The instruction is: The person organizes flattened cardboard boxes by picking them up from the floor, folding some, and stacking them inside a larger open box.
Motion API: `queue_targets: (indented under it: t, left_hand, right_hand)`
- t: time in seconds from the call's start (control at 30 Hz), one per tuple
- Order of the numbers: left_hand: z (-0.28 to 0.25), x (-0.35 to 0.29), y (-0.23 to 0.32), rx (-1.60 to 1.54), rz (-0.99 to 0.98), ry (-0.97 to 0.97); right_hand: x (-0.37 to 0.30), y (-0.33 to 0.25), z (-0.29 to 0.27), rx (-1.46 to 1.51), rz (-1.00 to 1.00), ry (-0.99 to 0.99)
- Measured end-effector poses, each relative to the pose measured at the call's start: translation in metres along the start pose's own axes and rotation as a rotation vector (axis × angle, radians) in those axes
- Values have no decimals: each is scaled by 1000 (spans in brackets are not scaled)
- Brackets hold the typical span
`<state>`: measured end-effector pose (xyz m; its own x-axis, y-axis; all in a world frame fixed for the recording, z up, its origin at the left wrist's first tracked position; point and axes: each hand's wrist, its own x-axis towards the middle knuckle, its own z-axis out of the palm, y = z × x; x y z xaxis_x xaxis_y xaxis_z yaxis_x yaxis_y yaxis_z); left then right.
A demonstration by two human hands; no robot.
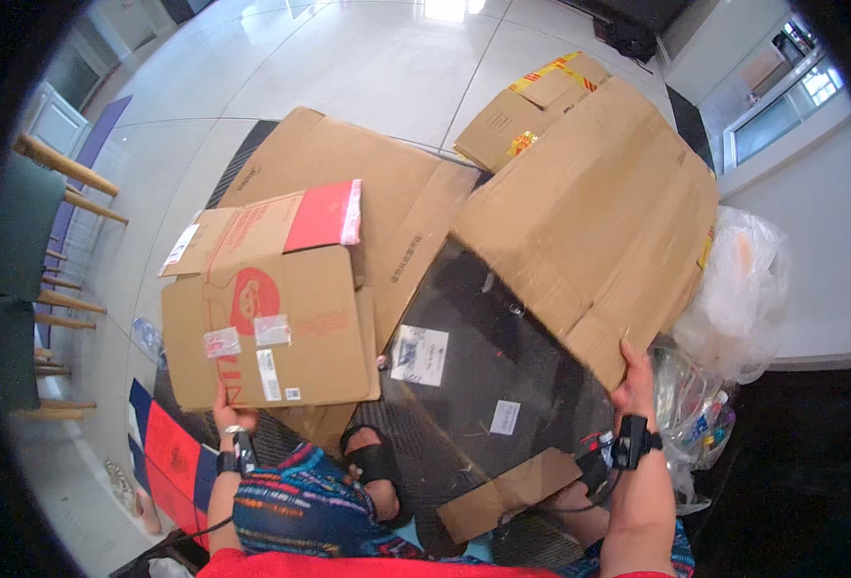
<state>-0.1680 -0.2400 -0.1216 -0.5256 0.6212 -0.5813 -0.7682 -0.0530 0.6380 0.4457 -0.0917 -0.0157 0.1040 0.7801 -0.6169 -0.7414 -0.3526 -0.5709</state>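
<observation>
Forearms point(642, 515) angled up from lower edge, well apart. L hand point(235, 416) at lower L edge of red-printed carton point(319, 361), wrist strapped; grip closed on that edge, one digit up in front, other fingers partly hidden, can't tell full wrap. R hand point(631, 385) raised, palm side inward, a digit pointing up along lower corner of big plain carton point(579, 222); grip closed round corner, far-side fingers hidden. Red-printed carton L of ctr, overlapping flat cardbd sheet point(396, 183); big carton R of ctr, tilted, next to clear plastic bag point(743, 299). Cardbd strip point(512, 493) near R forearm.
</observation>
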Motion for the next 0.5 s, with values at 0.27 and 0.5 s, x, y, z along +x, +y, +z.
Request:
queue_targets:
  t: [0.27,0.5]
  left_hand:
    - [5,-9,15,-47,30,14]
    - [5,-28,43,-118,192,-164]
  right_hand:
    - [-58,74,-66,-427,-129,23]
    - [-88,113,-108,-514,142,-110]
